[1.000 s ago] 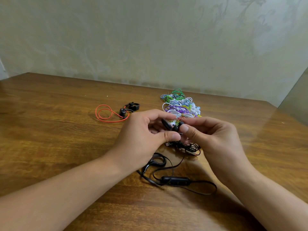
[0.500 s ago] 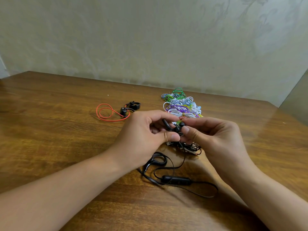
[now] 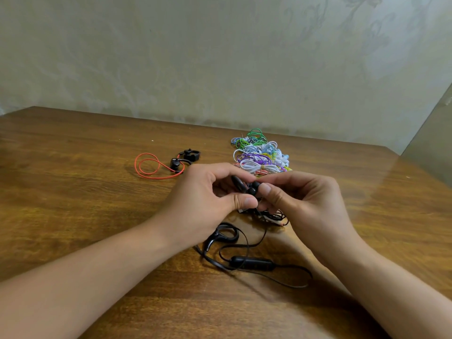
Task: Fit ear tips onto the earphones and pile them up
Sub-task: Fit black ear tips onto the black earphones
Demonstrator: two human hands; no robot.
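A red-cabled earphone (image 3: 156,165) lies far left on the desk (image 3: 73,192). Left hand (image 3: 208,204) pinches a black earbud (image 3: 238,183) above the desk centre; right hand (image 3: 305,201) pinches a black ear tip (image 3: 253,188) against it. The black cable (image 3: 252,263) trails below. A pile of coloured earphones (image 3: 259,155) sits beyond.
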